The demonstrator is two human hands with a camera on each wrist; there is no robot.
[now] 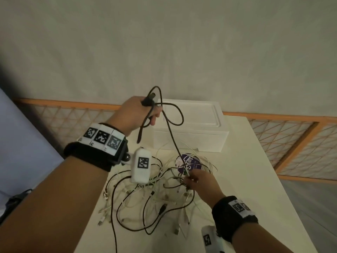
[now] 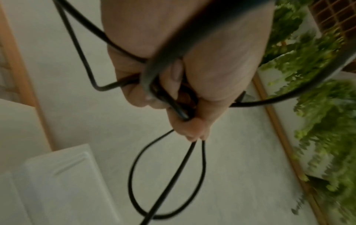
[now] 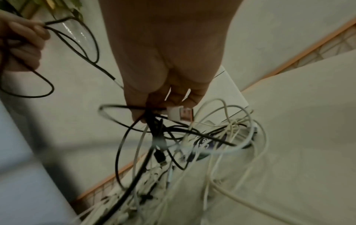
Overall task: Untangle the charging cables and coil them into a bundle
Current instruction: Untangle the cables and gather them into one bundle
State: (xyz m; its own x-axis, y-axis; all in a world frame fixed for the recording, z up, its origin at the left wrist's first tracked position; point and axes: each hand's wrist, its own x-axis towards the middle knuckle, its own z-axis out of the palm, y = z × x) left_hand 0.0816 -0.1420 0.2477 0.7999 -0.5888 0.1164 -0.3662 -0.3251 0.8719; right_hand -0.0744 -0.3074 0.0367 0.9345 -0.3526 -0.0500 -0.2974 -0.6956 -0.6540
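Observation:
My left hand (image 1: 140,112) is raised above the table and grips loops of a black cable (image 1: 171,128); in the left wrist view the fingers (image 2: 173,85) are curled round several black strands (image 2: 167,175). That cable runs down to my right hand (image 1: 197,179), which sits low at the tangle of black and white cables (image 1: 145,194) on the white table (image 1: 255,179). In the right wrist view my right fingers (image 3: 173,97) pinch the black cable together with a white USB plug (image 3: 180,113) just above the tangle (image 3: 192,152).
A white lidded box (image 1: 191,125) stands at the back of the table, behind the cables. A purple round label or disc (image 1: 189,163) lies under the tangle. A wooden lattice rail (image 1: 291,143) borders the floor beyond. The table's right part (image 1: 246,152) is bare.

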